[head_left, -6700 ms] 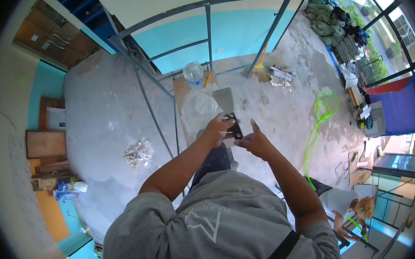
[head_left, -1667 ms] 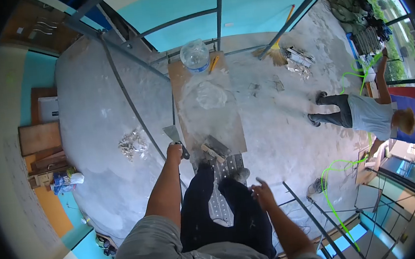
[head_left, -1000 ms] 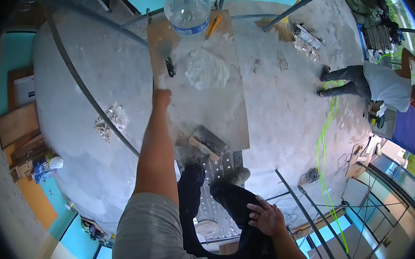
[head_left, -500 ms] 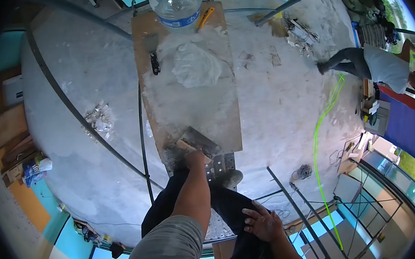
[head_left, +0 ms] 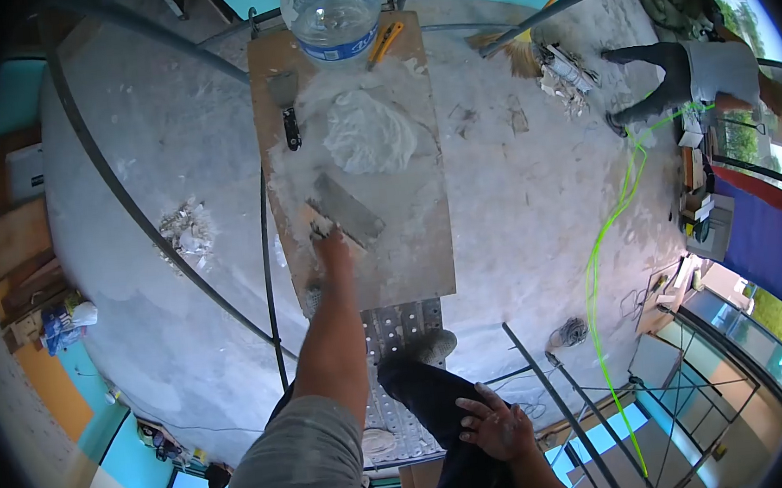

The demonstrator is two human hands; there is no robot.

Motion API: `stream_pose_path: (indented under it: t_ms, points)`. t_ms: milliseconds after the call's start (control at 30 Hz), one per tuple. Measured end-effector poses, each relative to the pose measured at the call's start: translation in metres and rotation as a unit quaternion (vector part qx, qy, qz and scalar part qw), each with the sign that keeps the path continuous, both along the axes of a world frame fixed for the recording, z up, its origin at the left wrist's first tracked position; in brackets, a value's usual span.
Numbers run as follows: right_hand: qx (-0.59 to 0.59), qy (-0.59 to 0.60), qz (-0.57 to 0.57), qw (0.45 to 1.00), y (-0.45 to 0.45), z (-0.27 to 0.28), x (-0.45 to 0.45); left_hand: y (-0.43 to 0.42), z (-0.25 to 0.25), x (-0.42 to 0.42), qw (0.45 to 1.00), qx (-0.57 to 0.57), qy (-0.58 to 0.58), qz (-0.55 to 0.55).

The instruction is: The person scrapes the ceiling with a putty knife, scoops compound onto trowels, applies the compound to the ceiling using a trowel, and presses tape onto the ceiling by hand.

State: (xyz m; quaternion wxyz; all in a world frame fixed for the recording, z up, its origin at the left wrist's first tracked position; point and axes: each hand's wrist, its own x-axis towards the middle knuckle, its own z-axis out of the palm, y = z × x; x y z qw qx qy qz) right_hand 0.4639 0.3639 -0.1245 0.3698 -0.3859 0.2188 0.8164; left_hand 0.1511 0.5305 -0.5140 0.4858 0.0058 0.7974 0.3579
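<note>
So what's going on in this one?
A person's left hand holds a wide-bladed trowel by its wooden side, over a dusty board. The right hand rests on the person's leg, holding nothing. On the board, a white mound lies beyond the trowel, with a black-handled scraper to its left. A clear bottle and yellow cutter are at the far end. Another person is near the windows.

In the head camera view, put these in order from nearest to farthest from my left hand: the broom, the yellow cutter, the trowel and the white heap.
From your left hand:
1. Trowel: in that hand's grip.
2. White heap: ahead and slightly right, on the board.
3. Yellow cutter: near the board's far end.
4. Broom: off the board, far right.
</note>
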Motion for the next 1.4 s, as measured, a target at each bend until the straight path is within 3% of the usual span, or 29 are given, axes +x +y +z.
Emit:
stream_pose_path:
  t_ms: [67, 167, 200, 267, 333, 433, 467, 567, 767, 867, 933, 967, 1033, 1100, 1167, 1267, 1400]
  points:
    - [0.001, -0.002, -0.005, 1.000, 0.002, -0.002, 0.002, 0.043, -0.001, -0.005, 0.997, 0.024, -0.065, 0.046]
    - [-0.001, -0.003, -0.021, 1.000, 0.003, -0.002, 0.004, 0.054, -0.126, -0.019, 0.986, 0.161, -0.021, -0.039]
    - [-0.002, -0.003, -0.024, 1.000, 0.004, -0.002, 0.005, 0.069, -0.112, -0.010, 0.983, 0.174, -0.013, -0.064]
    - [-0.004, -0.007, -0.024, 1.000, 0.006, -0.004, 0.009, 0.092, -0.062, 0.004, 0.978, 0.198, -0.059, -0.006]
    - [-0.007, -0.013, -0.022, 1.000, 0.006, -0.004, 0.010, 0.103, -0.003, 0.012, 0.951, 0.212, -0.164, 0.153]
    - [-0.018, -0.006, -0.043, 0.999, 0.003, -0.002, 0.010, 0.093, 0.007, -0.002, 0.934, 0.244, -0.230, 0.123]
    - [-0.021, -0.017, -0.022, 0.999, 0.000, 0.000, 0.011, 0.091, 0.006, -0.008, 0.953, 0.238, -0.179, 0.055]
    - [-0.018, -0.043, 0.036, 0.998, -0.007, -0.001, 0.014, 0.089, 0.022, -0.019, 0.884, 0.329, -0.322, 0.085]
    - [0.099, -0.146, 0.191, 0.966, -0.018, 0.002, -0.002, 0.103, 0.142, -0.043, 0.892, 0.363, -0.268, -0.012]
    - [0.046, -0.051, 0.098, 0.993, -0.026, 0.014, -0.008, 0.105, 0.232, -0.066, 0.892, 0.354, -0.271, -0.079]
    - [-0.040, 0.075, -0.039, 0.996, -0.030, 0.033, -0.007, 0.108, 0.302, -0.071, 0.886, 0.367, -0.277, -0.057]
    - [-0.029, 0.016, 0.001, 0.999, -0.034, 0.043, -0.005, 0.112, 0.335, -0.074, 0.883, 0.374, -0.279, -0.046]
    - [-0.007, -0.100, 0.077, 0.992, -0.051, 0.058, 0.005, 0.126, 0.408, -0.080, 0.826, 0.439, -0.351, -0.043]
    - [0.118, -0.242, 0.248, 0.931, -0.079, 0.066, 0.039, 0.138, 0.513, -0.068, 0.794, 0.488, -0.359, -0.042]
    - [-0.027, -0.259, 0.186, 0.947, -0.057, 0.123, 0.048, 0.145, 0.557, -0.085, 0.787, 0.521, -0.323, -0.071]
    - [-0.053, -0.323, 0.160, 0.932, -0.057, 0.176, 0.082, 0.157, 0.633, -0.098, 0.738, 0.595, -0.297, -0.113]
    - [-0.047, -0.373, 0.154, 0.914, -0.060, 0.231, 0.106, 0.167, 0.728, -0.090, 0.689, 0.662, -0.283, -0.086]
